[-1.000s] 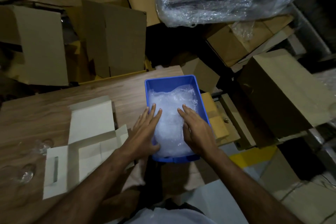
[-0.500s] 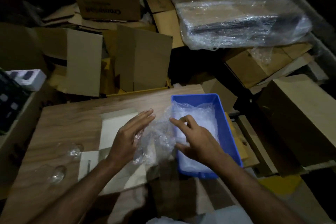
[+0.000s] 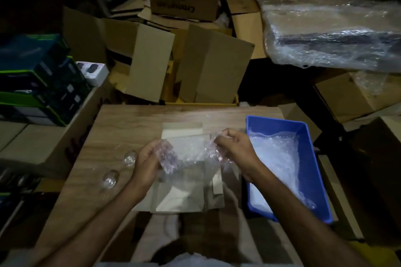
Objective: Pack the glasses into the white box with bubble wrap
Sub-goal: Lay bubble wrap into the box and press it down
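Head view. The left hand [image 3: 147,159] and right hand [image 3: 233,147] each pinch an edge of one bubble wrap sheet [image 3: 191,154], stretched between them above the flattened white box [image 3: 182,197] on the bench [image 3: 121,123].

Risk: two clear glasses [image 3: 120,167] lie unwrapped at nine o'clock of the left hand, just beside it and near the bench edge. In this dim light a wrist sweep could knock them off.

Risk: the sheet is limp and could slip or tear.

More wrap fills the blue bin [image 3: 308,134], three o'clock of the right hand.
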